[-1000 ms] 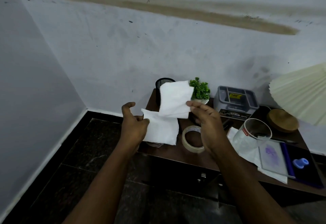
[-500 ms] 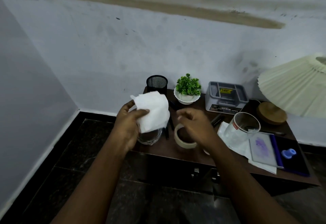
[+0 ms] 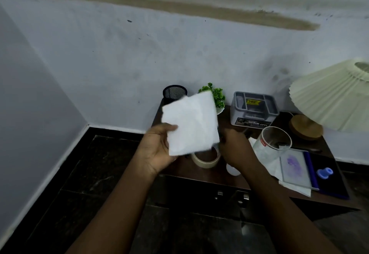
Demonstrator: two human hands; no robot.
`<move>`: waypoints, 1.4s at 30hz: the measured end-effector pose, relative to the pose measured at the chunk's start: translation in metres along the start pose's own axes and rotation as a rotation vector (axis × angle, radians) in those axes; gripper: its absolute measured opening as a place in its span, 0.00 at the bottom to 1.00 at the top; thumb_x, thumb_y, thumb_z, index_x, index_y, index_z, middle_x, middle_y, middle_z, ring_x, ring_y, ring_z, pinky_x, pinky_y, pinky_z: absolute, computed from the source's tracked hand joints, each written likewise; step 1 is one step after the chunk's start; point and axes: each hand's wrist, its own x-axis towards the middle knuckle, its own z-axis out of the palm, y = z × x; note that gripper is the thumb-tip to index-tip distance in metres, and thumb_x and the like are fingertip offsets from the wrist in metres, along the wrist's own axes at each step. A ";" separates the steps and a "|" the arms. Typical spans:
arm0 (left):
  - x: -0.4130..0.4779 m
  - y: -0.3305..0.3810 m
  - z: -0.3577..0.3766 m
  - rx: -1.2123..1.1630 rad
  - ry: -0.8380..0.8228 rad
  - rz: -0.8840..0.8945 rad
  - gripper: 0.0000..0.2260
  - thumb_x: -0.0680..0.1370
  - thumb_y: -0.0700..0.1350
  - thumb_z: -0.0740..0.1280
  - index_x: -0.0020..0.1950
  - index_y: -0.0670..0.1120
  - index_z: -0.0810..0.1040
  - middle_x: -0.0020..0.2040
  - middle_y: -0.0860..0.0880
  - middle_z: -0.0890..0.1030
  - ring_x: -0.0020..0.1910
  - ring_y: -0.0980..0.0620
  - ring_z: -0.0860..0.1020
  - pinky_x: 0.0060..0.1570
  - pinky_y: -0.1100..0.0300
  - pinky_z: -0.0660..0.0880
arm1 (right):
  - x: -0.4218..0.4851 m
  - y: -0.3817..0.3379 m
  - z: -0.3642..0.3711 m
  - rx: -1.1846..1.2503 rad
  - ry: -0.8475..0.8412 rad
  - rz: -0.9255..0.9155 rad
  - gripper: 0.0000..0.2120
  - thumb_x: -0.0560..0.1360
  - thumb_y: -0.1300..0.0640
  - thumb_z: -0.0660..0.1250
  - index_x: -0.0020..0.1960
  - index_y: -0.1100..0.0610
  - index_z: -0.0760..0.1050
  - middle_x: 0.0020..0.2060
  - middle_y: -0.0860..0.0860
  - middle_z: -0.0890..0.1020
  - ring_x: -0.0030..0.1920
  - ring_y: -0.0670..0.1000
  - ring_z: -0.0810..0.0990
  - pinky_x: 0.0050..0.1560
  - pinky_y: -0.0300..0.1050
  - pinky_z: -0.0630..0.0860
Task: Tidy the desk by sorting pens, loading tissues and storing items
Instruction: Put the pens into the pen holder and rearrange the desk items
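A person's two bare arms reach over a small dark desk [image 3: 211, 173] in a room corner. The left hand [image 3: 159, 147] holds up a square white tissue [image 3: 191, 124], thumb pinched across its front and fingers behind it, so the tissue hangs in the air above the desk and not in any container. Behind it, at the desk's back left, stands a black mesh pen cup [image 3: 174, 92] with nothing sticking up out of it. A small green plant [image 3: 216, 96] peeks past the tissue's top corner, and a roll of tape [image 3: 205, 159] lies on the desk below.

The right hand [image 3: 235, 147] sits at the tissue's lower right edge with its back to the camera. Its fingertips are hidden behind the tissue, so whether it grips anything cannot be told.

Further right are a grey organiser box [image 3: 253, 108], a clear glass jar [image 3: 273, 141] resting on more white tissues [image 3: 259, 153], a wooden lid [image 3: 305, 127] lying apart, and a pleated lamp shade [image 3: 329, 96].

The tidy-up looks to be at an early stage: the tissues are not yet loaded, the cup holds no visible pens, and loose items wait to be stored.
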 end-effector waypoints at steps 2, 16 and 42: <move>0.008 -0.021 0.001 0.450 0.233 0.034 0.20 0.74 0.30 0.69 0.65 0.38 0.79 0.62 0.37 0.84 0.56 0.39 0.85 0.52 0.46 0.83 | -0.002 0.002 -0.005 0.227 0.086 0.027 0.12 0.77 0.69 0.62 0.44 0.54 0.78 0.53 0.61 0.84 0.56 0.61 0.81 0.47 0.44 0.70; 0.009 -0.065 0.006 2.123 0.421 0.392 0.18 0.80 0.57 0.65 0.70 0.60 0.76 0.76 0.50 0.65 0.73 0.44 0.64 0.68 0.45 0.64 | 0.029 -0.012 0.007 -0.211 0.214 -0.197 0.07 0.78 0.61 0.62 0.42 0.58 0.74 0.41 0.56 0.79 0.46 0.61 0.79 0.46 0.50 0.71; 0.021 -0.017 0.004 0.690 0.483 0.397 0.18 0.81 0.46 0.72 0.70 0.44 0.79 0.59 0.46 0.85 0.60 0.47 0.83 0.65 0.45 0.79 | 0.050 -0.058 -0.012 0.128 0.007 -0.114 0.03 0.78 0.61 0.69 0.48 0.58 0.82 0.39 0.53 0.82 0.43 0.55 0.81 0.44 0.47 0.78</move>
